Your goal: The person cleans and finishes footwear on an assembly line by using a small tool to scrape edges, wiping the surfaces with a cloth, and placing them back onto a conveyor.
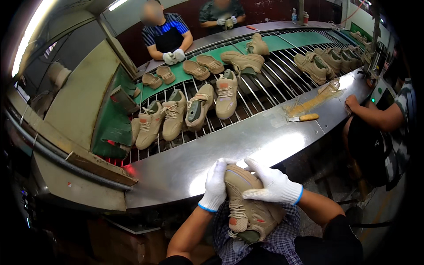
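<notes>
A beige lace-up shoe (244,204) is held over my lap, its toe turned away from me and its laced opening toward me. Inside the opening a dark green last (249,236) shows. My left hand (215,185), in a white knit glove with a blue cuff edge, grips the left side of the toe. On the other side, my gloved right hand (274,184) wraps over the front of the shoe, thumb across the upper. Its far fingers reach the sole edge at the toe, and the sole's underside is hidden.
Beyond the steel ledge (176,176) runs a roller conveyor (260,95) bearing several beige shoes (226,95) and loose soles (194,70). A wooden-handled putty knife (304,118) lies beside smeared glue (311,99). Two people stand across; a third person's arm (375,115) rests at right.
</notes>
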